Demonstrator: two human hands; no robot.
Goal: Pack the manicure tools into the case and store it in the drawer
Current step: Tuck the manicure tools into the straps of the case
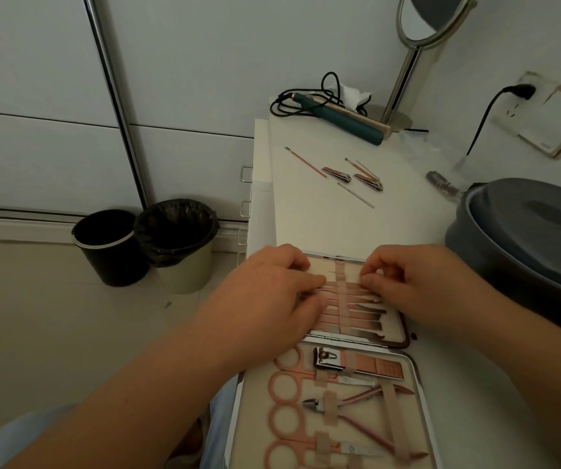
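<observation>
The manicure case [411,367] lies open on the white table [309,214] in front of me. Its far half holds several thin rose-gold tools under an elastic strap [343,299]; its near half holds scissors [292,377], a nipper [357,401] and a large clipper [357,362]. My left hand [272,292] rests on the left ends of the thin tools, fingers curled. My right hand [407,286] pinches a thin tool at the strap's right side. Loose on the table farther back lie two nail clippers [338,173] [370,181] and a few thin sticks [306,162] [355,195].
A teal hair tool with black cord [350,118] and a standing mirror [404,72] sit at the table's back. A grey lidded tub [522,238] stands at the right. Drawer handles [246,174] show at the table's left side. Two bins [110,245] [184,245] stand on the floor.
</observation>
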